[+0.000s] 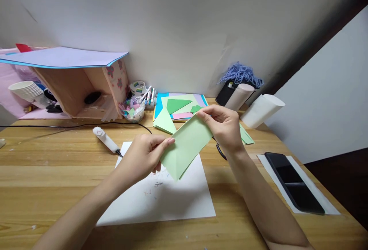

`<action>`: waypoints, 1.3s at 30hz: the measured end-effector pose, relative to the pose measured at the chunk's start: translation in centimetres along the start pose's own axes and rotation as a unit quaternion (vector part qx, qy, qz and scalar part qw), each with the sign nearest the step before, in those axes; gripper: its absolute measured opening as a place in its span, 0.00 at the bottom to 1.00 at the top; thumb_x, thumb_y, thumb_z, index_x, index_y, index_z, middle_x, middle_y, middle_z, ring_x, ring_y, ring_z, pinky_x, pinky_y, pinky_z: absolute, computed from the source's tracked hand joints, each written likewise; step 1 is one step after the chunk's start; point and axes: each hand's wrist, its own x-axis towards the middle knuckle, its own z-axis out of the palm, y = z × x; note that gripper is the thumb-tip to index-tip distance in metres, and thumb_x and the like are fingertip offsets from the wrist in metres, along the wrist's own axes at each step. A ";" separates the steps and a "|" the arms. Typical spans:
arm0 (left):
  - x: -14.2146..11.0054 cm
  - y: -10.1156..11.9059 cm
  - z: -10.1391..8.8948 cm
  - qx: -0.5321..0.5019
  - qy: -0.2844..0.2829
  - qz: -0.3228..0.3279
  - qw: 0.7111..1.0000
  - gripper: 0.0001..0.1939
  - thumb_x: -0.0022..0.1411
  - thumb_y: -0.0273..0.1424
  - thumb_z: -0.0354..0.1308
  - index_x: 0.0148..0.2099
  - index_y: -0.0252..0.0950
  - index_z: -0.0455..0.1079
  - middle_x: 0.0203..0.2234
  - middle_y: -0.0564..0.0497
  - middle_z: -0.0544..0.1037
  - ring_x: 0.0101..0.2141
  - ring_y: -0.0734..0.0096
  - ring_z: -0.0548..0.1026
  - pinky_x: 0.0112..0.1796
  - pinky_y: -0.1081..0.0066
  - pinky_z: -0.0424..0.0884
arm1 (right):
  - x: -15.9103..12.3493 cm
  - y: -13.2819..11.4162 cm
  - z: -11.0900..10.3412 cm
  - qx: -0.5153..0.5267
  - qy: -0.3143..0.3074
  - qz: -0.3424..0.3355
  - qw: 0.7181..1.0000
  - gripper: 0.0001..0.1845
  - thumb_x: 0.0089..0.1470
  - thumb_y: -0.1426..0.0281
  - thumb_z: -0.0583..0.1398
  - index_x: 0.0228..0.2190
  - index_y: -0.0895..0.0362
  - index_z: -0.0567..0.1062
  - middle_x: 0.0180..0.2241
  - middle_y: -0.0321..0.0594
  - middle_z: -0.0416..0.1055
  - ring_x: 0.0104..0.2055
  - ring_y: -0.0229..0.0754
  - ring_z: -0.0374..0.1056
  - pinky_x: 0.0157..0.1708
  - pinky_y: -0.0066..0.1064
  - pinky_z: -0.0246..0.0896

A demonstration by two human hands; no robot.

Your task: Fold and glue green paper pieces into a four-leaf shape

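Observation:
A folded piece of light green paper [188, 144] is held up, tilted, between both hands. My left hand [148, 152] pinches its left corner with the thumb on top. At the upper right corner, my right hand [222, 125] grips the paper between thumb and fingers. Below it lies a white sheet [172, 204] with small coloured marks. Just behind the paper is a folded light green piece [165, 121], beside a stack of coloured paper [158, 106] with a dark green triangle [178, 105] on top.
A white glue gun [106, 139] with a cord lies left of the sheet. Behind it stand a tub of paper scraps [133, 110], markers [149, 95] and a cardboard box [115, 85]. On the right are a black phone [294, 183], a white roll [261, 110] and blue yarn [241, 74].

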 end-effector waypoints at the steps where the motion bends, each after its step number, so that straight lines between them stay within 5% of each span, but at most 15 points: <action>1: -0.1 0.1 -0.1 0.004 0.006 0.001 1.000 0.22 0.60 0.43 0.44 0.19 0.35 0.57 0.08 0.57 0.62 0.12 0.79 0.61 0.17 0.79 0.56 | 0.1 0.1 -0.2 0.001 0.009 0.000 1.000 0.06 0.48 0.68 0.61 0.23 0.57 0.75 0.24 0.35 0.71 0.25 0.35 0.65 0.24 0.25 0.59; 10: 0.1 -0.5 -2.5 0.020 0.071 0.010 0.997 0.19 0.59 0.42 0.47 0.29 0.35 0.71 0.10 0.55 0.69 0.16 0.75 0.67 0.20 0.77 0.60 | 1.4 0.8 -2.8 -0.003 0.092 0.010 0.996 0.08 0.46 0.65 0.62 0.25 0.57 0.74 0.23 0.36 0.70 0.24 0.36 0.65 0.23 0.26 0.60; 14: 0.6 -0.6 -2.4 0.031 0.189 0.077 0.979 0.15 0.59 0.40 0.49 0.31 0.36 0.72 0.26 0.51 0.77 0.30 0.71 0.73 0.33 0.75 0.65 | 0.9 0.2 -2.1 -0.017 -0.018 0.017 1.000 0.07 0.46 0.65 0.62 0.24 0.57 0.75 0.24 0.37 0.71 0.25 0.36 0.66 0.25 0.26 0.61; 17: 1.0 -0.5 -1.1 -0.014 0.134 0.113 0.984 0.12 0.57 0.38 0.52 0.37 0.38 0.73 0.35 0.50 0.77 0.38 0.68 0.73 0.39 0.74 0.65 | -0.1 -0.3 -0.1 -0.003 -0.102 0.020 0.995 0.08 0.46 0.65 0.62 0.25 0.57 0.75 0.26 0.38 0.72 0.28 0.37 0.67 0.27 0.27 0.62; 22: 1.3 -0.9 0.4 -0.096 0.119 0.084 0.985 0.10 0.55 0.36 0.55 0.36 0.35 0.73 0.31 0.50 0.77 0.34 0.69 0.73 0.36 0.75 0.67 | -1.6 -0.6 2.4 0.007 -0.182 0.026 0.983 0.08 0.50 0.65 0.59 0.27 0.57 0.74 0.27 0.38 0.72 0.29 0.36 0.67 0.28 0.26 0.62; 31: 1.5 -0.9 0.5 -0.085 0.156 0.072 0.981 0.07 0.52 0.30 0.56 0.24 0.34 0.66 0.21 0.54 0.72 0.27 0.75 0.70 0.30 0.78 0.65 | -2.3 -1.0 2.8 -0.007 -0.166 0.024 0.986 0.06 0.50 0.68 0.59 0.27 0.58 0.73 0.27 0.38 0.72 0.28 0.35 0.66 0.28 0.27 0.61; 39: 1.5 -1.0 -1.3 -0.052 0.120 0.037 0.991 0.07 0.50 0.30 0.54 0.23 0.34 0.64 0.22 0.54 0.73 0.27 0.74 0.70 0.29 0.77 0.64 | -0.2 -1.0 0.0 0.033 -0.081 0.055 0.995 0.06 0.46 0.66 0.62 0.25 0.56 0.73 0.26 0.37 0.72 0.29 0.37 0.68 0.28 0.28 0.61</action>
